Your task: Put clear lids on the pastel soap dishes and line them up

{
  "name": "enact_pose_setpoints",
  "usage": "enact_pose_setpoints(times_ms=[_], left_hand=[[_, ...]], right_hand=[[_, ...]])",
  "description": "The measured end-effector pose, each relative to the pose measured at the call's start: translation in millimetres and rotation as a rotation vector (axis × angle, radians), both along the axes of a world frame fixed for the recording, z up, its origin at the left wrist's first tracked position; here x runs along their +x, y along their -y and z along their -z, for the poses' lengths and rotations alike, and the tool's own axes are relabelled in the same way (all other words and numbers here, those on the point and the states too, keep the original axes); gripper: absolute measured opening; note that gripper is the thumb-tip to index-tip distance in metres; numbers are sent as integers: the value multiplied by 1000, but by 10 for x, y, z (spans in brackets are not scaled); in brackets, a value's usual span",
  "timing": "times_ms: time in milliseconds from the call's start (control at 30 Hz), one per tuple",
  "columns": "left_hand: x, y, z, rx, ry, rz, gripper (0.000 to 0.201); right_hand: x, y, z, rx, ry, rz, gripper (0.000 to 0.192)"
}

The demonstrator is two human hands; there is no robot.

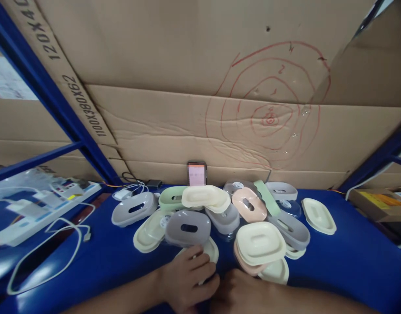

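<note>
My left hand (192, 279) is low in the middle, its fingers bent and slightly apart. Pale bits show between those fingers, but what they grip is hidden. Just beyond the fingertips lie a grey oval slotted plastic dish (200, 218) and a cream oval dish (212, 249), partly covered by the hand. My right hand (233, 288) is curled beside the left at the bottom edge; its fingers are out of sight. Next to it is a stack with a cream oval dish (261, 242) on top and a peach one (248, 265) beneath. Another cream dish (277, 271) lies partly under them.
More oval dishes in green (169, 198), peach (249, 205), grey (133, 209) and cream (319, 216) crowd the blue table (99, 266). A phone (197, 174) leans on the cardboard wall (154, 122). A power strip (46, 213) and white cable (74, 253) lie left, a cardboard box (380, 203) right.
</note>
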State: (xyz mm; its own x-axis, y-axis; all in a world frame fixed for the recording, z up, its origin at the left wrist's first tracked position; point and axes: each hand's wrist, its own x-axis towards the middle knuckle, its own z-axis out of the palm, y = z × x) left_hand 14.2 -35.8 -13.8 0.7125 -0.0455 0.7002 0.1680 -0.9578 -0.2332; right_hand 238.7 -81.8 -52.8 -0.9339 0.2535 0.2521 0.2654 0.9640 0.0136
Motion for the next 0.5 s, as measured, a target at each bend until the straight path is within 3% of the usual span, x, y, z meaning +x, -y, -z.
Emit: enact_pose_setpoints(times_ms=[67,167,300,367,433,500], left_hand=[[-163,4,120,-1,-34,-9,47],[-424,-41,341,-24,-156,-25,48],[-649,-122,576,-214,-220,-58,47],[-682,-147,559,-303,-199,-112,46],[-681,-179,420,-297,-129,-177,48],[-677,-248,206,-232,-10,-246,51]], right_hand=[[22,-22,59,30,-63,-22,26],[36,-55,119,95,-212,0,40],[57,-75,49,100,-299,26,39],[63,-78,-66,92,-309,20,29],[54,-89,-217,93,-335,35,13],[35,-110,-366,92,-296,74,24]])
